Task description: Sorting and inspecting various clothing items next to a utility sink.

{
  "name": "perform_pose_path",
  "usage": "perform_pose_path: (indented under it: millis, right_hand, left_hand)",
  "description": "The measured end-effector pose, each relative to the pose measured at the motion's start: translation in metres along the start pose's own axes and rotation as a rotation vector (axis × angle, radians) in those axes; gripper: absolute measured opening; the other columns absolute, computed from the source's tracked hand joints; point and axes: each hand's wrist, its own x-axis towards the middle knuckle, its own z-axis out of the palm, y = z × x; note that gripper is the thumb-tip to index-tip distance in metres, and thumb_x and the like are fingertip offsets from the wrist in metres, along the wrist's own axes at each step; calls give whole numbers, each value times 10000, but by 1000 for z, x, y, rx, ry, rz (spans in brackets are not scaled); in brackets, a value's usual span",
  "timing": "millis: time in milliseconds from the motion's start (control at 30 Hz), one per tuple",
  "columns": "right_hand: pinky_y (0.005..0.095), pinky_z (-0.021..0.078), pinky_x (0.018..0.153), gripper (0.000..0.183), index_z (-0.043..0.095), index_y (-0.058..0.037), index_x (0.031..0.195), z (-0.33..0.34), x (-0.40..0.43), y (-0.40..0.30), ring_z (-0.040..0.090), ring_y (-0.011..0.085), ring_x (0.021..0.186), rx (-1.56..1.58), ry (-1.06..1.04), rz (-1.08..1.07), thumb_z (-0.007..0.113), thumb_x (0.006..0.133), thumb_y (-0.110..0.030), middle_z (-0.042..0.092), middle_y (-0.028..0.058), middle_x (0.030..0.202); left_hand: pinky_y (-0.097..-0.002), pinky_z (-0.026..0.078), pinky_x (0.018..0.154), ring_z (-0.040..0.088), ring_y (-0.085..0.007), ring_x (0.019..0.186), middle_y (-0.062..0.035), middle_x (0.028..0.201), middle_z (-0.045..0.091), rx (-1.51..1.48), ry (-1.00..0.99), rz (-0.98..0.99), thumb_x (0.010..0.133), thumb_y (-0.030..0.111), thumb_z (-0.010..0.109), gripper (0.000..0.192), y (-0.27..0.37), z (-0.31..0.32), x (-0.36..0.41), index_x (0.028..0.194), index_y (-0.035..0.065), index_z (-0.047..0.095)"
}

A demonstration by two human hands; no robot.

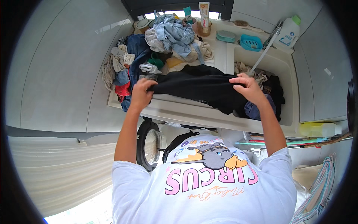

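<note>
A black garment (195, 84) is stretched between my two hands over the front of a white laundry sink unit (179, 110). My left hand (143, 92) grips its left end, beside blue jeans (137, 50). Pinched between thumb and fingers, the cloth's right part is in my right hand (247, 86), above the basin (291, 84). Black and dark blue clothes (256, 109) lie in that basin, with light patterned cloth (243, 67) behind. Behind the garment, light blue clothing (174, 32) is piled on other pieces. Socks or small light cloths (114, 60) and a red cloth (123, 89) lie at the left.
A faucet (265, 50) reaches over the basin. Along the back stand a detergent bottle (288, 33), a blue soap dish (251, 42), a wooden brush (247, 25) and a cup with a tube (204, 28). Below are a round appliance door (148, 144), poles and hangers (321, 187).
</note>
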Motion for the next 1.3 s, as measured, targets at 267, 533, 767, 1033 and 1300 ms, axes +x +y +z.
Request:
perform_pose_path:
  millis: [267,533,767,1033,1300]
  right_hand:
    - [248,407,778,285,670,-42,928,27,-11,25,536,163,843,54,-9,118,499,704,4,579,62,891]
    - [283,454,634,263,691,-60,805,32,-30,19,571,199,720,-140,-443,151,479,661,-2,605,84,798]
    - [286,445,615,203,674,-40,761,29,-36,19,568,201,690,-171,-414,124,499,659,-25,598,79,773]
    - [223,410,801,324,577,-49,1028,71,-18,28,521,75,880,37,270,-271,649,714,-13,551,24,893]
    - [337,434,875,340,529,7,1152,-130,-34,62,581,245,977,30,755,-41,528,821,-72,595,121,1094]
  left_hand:
    - [-336,412,757,541,-229,850,-37,781,567,68,-367,-153,608,154,718,332,5,26,-57,931,130,648]
    - [-358,431,830,566,-257,918,-97,928,609,-201,-228,-367,699,230,708,367,15,34,-32,1005,52,611]
    - [-367,438,844,549,-302,992,-147,1042,596,210,-63,-283,741,244,667,397,5,64,2,1057,26,569]
    - [-284,446,741,564,-180,798,-86,835,583,-1165,-193,224,791,122,624,160,208,41,57,900,14,578]
    - [-292,474,738,577,-129,831,-34,901,595,-819,140,-99,798,130,639,222,86,18,50,996,80,554]
